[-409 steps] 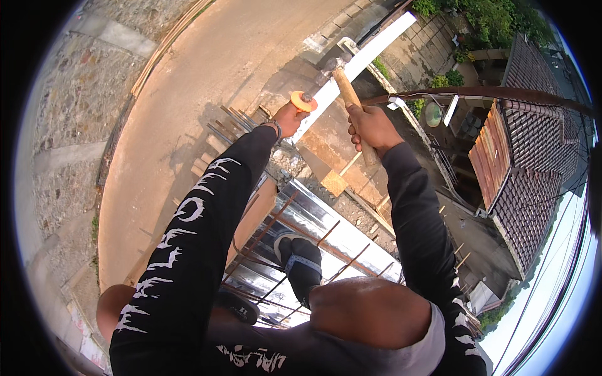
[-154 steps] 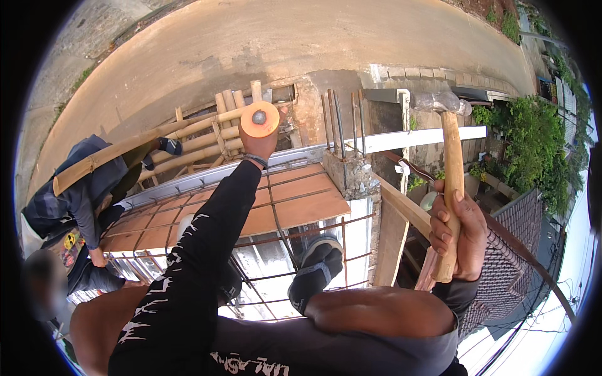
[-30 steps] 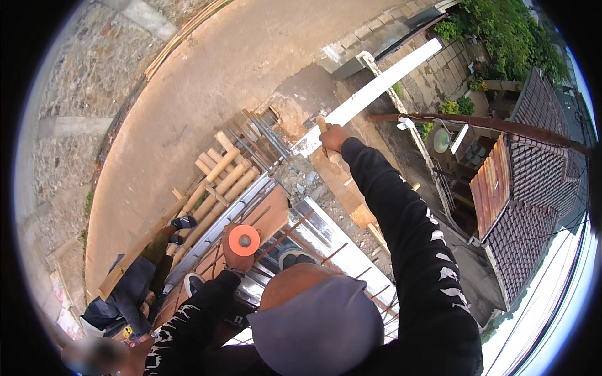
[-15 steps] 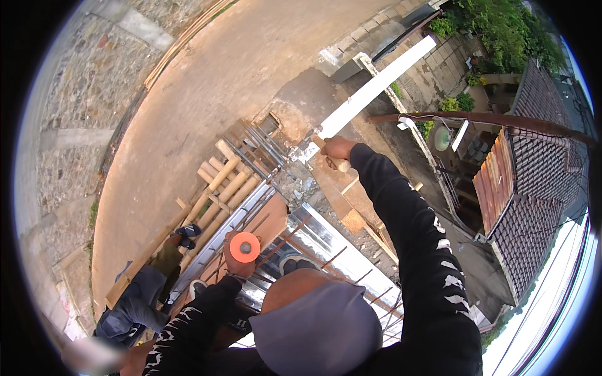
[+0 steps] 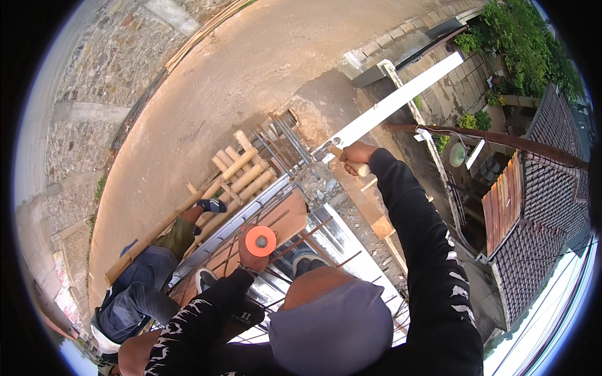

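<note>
Left hand (image 5: 245, 250): clamped round orange-guarded tool (image 5: 261, 240), now back near knee (image 5: 329, 319).
Right hand (image 5: 357, 153): clamped round hammer (image 5: 359, 169) (head indistinct), now lowered beside white beam (image 5: 398, 100).
Work: apparently hammer alone.

- In front of your body, your left hand (image 5: 249, 255) is around the chisel (image 5: 261, 242), above the plywood (image 5: 296, 211).
- Farther ahead and to the right, your right hand (image 5: 359, 153) is around the hammer (image 5: 360, 170), just beside the near end of the beam (image 5: 401, 99).
- This beam goes away from you, obliquely to the right, toward the plants (image 5: 523, 37).
- Below you, the rebar rods (image 5: 313, 230) lie over the metal sheet (image 5: 343, 236).
- Left of the plywood are the bamboo poles (image 5: 240, 164) and, nearer to you, a co-worker (image 5: 147, 269).
- Beyond them is the road (image 5: 182, 106), then the stone wall (image 5: 84, 153).
- At your far right is the tiled roof (image 5: 533, 216).
</note>
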A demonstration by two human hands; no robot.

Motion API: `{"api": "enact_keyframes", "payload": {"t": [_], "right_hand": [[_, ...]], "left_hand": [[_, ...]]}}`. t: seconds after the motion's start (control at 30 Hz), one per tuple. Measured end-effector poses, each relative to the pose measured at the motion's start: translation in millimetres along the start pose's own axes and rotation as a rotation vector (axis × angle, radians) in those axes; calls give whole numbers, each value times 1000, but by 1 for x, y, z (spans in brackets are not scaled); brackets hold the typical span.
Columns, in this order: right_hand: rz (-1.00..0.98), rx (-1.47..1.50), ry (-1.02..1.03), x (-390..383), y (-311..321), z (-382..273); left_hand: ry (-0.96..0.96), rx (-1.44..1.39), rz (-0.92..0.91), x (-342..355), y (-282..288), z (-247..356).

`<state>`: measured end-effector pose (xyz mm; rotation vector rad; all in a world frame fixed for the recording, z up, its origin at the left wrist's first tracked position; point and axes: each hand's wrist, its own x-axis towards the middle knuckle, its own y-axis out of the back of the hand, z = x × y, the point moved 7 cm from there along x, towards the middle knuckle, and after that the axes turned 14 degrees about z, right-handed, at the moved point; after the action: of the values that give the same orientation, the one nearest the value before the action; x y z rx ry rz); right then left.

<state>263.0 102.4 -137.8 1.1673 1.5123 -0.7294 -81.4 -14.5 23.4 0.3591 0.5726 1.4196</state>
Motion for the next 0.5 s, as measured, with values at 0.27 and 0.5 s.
{"api": "enact_keyframes", "payload": {"t": [0.27,0.5], "right_hand": [[313,225,45,-23,13,-2],[352,460,-152,-38,40,25]], "left_hand": [[-32,150,-18,-6,-1,-28],[-10,194,-17,-18,2,-38]]}}
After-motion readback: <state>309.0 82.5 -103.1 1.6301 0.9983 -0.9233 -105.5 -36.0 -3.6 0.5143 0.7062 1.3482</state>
